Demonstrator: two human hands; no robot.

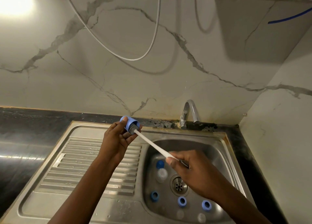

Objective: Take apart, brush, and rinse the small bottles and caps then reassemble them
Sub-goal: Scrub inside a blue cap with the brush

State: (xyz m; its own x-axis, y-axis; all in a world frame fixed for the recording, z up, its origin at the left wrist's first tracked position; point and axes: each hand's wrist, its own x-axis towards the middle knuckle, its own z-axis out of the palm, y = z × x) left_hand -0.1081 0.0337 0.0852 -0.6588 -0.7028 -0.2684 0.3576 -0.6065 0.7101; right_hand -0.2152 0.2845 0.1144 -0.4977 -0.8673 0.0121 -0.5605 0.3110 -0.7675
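1. Sink (104, 205): the steel basin lies below and to the right of the left-hand grip, directly beneath the right hand. Anything dropped would probably land in it.
2. Brush (152, 145): a thin white handle runs from the right hand up to the left hand. Judged light and somewhat flexible, with a soft bristle head (133, 129). Best held low on the handle for turning control.
3. Right hand (190, 169): closed around the lower end of the brush handle, thumb tip pressed on the shaft.
4. Left hand (116, 139): fingers and thumb curled round the blue cap, thumb on the outer wall and fingers underneath. The open mouth faces the right hand.
5. Small bottle (161, 173): clear with a blue top, lying in the basin below the brush handle, untouched. It looks light and thin-walled.
6. Blue cap (129, 120): held in the left hand above the sink's back rim, with the bristle head seated in its mouth. Judged light, stiff plastic, and slippery if wet. Gripping the outer wall keeps the mouth clear.
7. Loose blue caps (182, 201): three lie on the basin floor, below and nearer the person than the right hand, well apart from both grips.
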